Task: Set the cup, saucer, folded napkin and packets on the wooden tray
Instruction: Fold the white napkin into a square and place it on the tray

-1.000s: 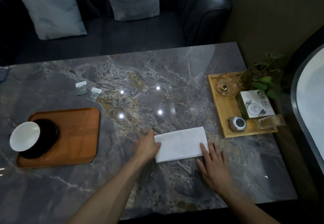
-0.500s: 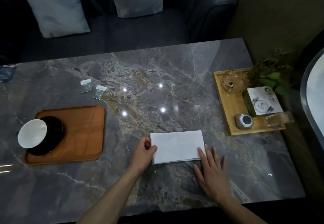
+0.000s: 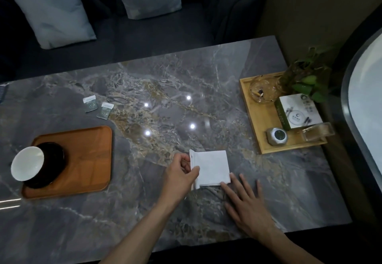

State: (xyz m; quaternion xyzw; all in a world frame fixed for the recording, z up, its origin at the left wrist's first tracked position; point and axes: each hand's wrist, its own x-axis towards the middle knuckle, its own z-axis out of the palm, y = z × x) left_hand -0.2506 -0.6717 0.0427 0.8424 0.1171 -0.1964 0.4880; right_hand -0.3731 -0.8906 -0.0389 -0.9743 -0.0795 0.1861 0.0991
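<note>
Dim light lay over the grey marble bench (image 3: pixel 186 102), a dark sofa with pale cushions behind it. From the head view, the folded napkin (image 3: pixel 213 167) sat near the front edge, well apart from the wooden tray (image 3: pixel 88 160) at the left. The left hand (image 3: pixel 182 172) had its fingers (image 3: pixel 194 170) clamped on the napkin's left edge, thumb over the top layer. The right hand (image 3: pixel 248 206) lay flat, fingers apart, its fingertips touching the napkin's near right corner.

Loose layers showed at the left and near edges, so lifting by one edge could probably let the fold fall open. Dragging it might also crumple it against the stone.

Nearly square, the napkin ran slightly longer from front to back, its edges roughly parallel to the bench's sides.

On the tray the cup (image 3: pixel 28 165) already stood on the dark saucer (image 3: pixel 51 164), at the tray's left end. Two packets (image 3: pixel 98 107) lay on the bench beyond the tray.
</note>
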